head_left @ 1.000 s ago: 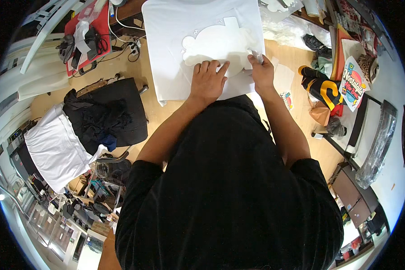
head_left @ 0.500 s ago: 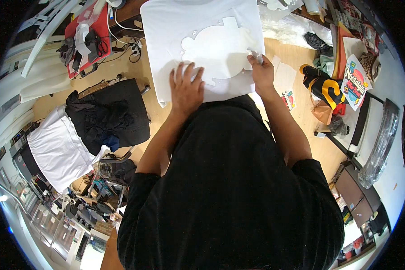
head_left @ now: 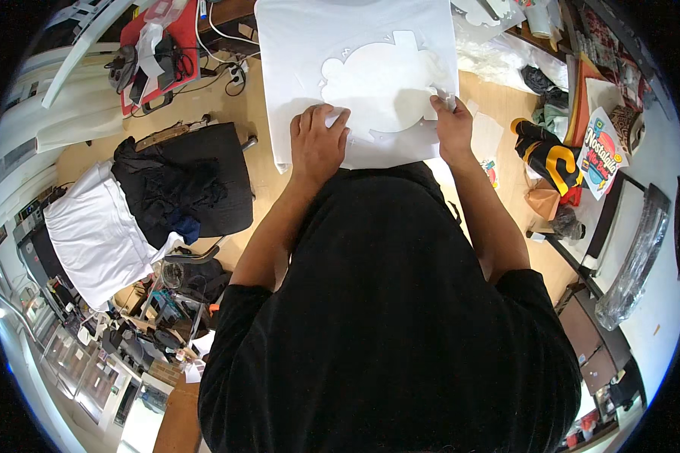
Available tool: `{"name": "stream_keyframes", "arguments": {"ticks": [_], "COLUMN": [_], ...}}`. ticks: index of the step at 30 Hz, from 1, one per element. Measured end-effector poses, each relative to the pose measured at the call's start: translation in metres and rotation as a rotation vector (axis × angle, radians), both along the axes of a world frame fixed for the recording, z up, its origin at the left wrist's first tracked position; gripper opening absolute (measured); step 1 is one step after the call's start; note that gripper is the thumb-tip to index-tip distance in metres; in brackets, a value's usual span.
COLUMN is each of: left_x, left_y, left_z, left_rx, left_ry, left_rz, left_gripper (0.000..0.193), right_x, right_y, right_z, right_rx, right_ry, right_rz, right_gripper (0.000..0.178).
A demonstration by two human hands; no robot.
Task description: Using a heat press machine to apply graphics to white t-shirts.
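A smooth white cloth [head_left: 302, 45] is spread flat, its near edge meeting the person's front. Well beyond its left edge stands a black chair [head_left: 233, 174]. Toward the cloth's right edge lies a white cut-out sheet [head_left: 385, 83], rounded, with lobes at its sides and a square tab at its far side. Past that edge sits a black-and-yellow bundle [head_left: 551, 162]. The left hand [head_left: 319, 142] covers the sheet's near-left rim, fingers bent; whether they grip anything, I cannot tell. The right hand [head_left: 453, 132], at the cloth's right edge, pinches a small translucent scrap [head_left: 449, 100] in closed fingertips.
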State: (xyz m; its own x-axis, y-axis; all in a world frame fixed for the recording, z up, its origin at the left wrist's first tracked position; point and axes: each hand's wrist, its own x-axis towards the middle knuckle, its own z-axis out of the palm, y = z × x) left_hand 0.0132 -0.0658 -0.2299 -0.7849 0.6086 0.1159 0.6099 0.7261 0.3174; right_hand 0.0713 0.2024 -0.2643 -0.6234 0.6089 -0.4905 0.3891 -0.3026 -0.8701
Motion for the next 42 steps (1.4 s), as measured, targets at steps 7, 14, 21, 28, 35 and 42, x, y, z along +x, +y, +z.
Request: {"name": "stream_keyframes", "arguments": {"ticks": [7, 14, 21, 28, 35, 42], "left_x": [0.003, 0.002, 0.001, -0.001, -0.005, 0.002], "left_y": [0.004, 0.005, 0.003, 0.004, 0.000, 0.018], "left_z": [0.001, 0.000, 0.002, 0.003, 0.020, 0.111], "left_rx": [0.044, 0.054, 0.035, -0.009, 0.268, 1.152], "left_ry": [-0.029, -0.049, -0.064, -0.031, -0.135, -0.927], "left_rz": [0.038, 0.047, 0.044, 0.023, 0.147, 0.131], "left_gripper": [0.032, 0.030, 0.032, 0.039, 0.033, 0.039], "right_x": [0.000, 0.001, 0.001, 0.000, -0.005, -0.007], "right_y": [-0.001, 0.000, -0.003, -0.002, -0.015, -0.058], "right_z": [-0.004, -0.006, -0.004, -0.002, 0.041, 0.165], "right_rx": [0.022, -0.001, -0.014, 0.009, 0.083, 1.153], "right_ry": [-0.001, 0.019, 0.039, -0.008, 0.122, 0.664], "right_rz": [-0.013, -0.009, -0.022, -0.021, -0.073, 0.738], "right_gripper": [0.023, 0.022, 0.022, 0.024, 0.025, 0.057]}}
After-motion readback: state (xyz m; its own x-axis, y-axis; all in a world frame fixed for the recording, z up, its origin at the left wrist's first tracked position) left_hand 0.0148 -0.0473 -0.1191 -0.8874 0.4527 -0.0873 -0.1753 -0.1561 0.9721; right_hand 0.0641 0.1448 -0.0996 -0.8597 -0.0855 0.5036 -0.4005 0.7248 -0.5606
